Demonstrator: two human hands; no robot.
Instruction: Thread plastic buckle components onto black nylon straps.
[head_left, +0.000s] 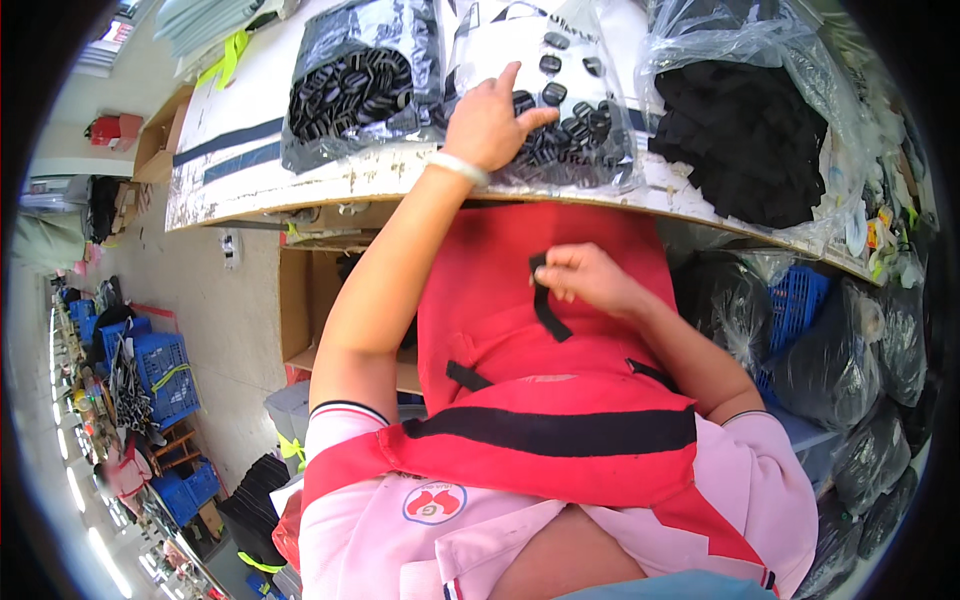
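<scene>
My left hand (490, 122) reaches over a clear plastic bag (610, 170) on the table, index finger and thumb spread apart. Small black plastic buckles (580, 128) fill the lower part of that bag, and a few are scattered higher up. No buckle shows in this hand, though its curled fingers are partly hidden. In front of my red apron (480, 300), my right hand (590, 278) pinches one end of a short black webbing strap (548, 312). The strap's other end hangs free.
Left of my left hand, another bag (365, 75) holds dark buckles. Right of it, an open clear bag (740, 140) is full of black strap pieces. The worn table edge (330, 192) runs across. Below right are filled plastic bags (830, 350) and a blue crate (797, 300).
</scene>
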